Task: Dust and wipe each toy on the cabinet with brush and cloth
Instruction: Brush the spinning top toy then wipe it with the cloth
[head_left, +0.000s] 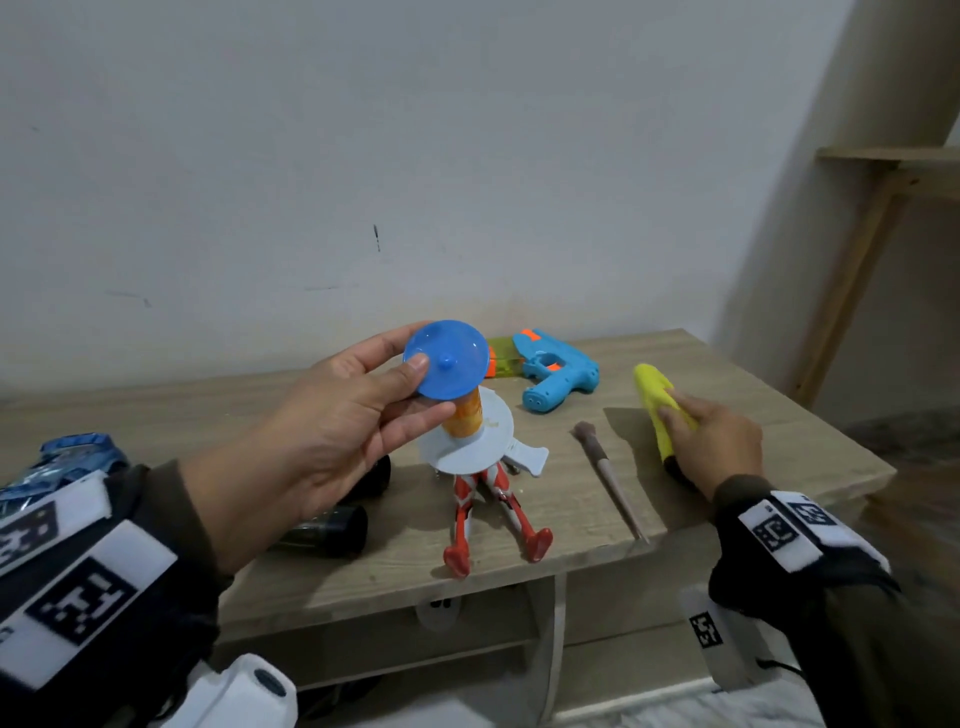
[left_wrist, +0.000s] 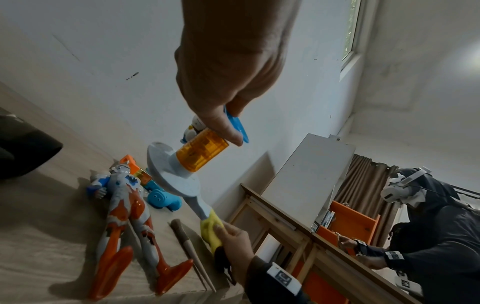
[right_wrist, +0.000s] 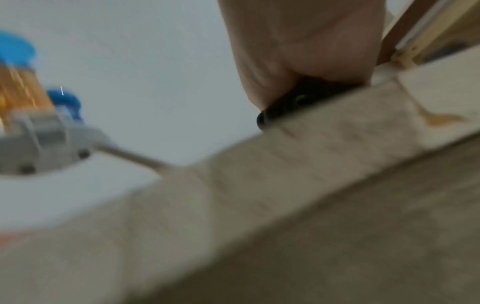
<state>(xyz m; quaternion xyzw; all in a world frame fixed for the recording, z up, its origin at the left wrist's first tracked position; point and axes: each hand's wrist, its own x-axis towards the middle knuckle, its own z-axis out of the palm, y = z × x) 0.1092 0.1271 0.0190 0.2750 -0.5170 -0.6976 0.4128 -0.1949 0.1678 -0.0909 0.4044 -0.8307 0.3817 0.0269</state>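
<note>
Left hand (head_left: 332, 431) pinches a light, rigid plastic toy (head_left: 457, 400) by its blue cap; right hand (head_left: 711, 441) rests spread fingers on the soft yellow cloth (head_left: 655, 402).

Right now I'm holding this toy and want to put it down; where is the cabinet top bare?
Bare wood lies between the brush and the yellow cloth, and along the back left edge of the cabinet. The middle is crowded: action figure, water gun, dark cylinders.

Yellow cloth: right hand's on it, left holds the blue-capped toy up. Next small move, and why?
Probably close the right hand on the yellow cloth and lift it toward the toy. The fingers only rest on the cloth, which lies on the cabinet, while the left hand grips the toy's blue cap, presenting it. The brush lies untouched.
</note>
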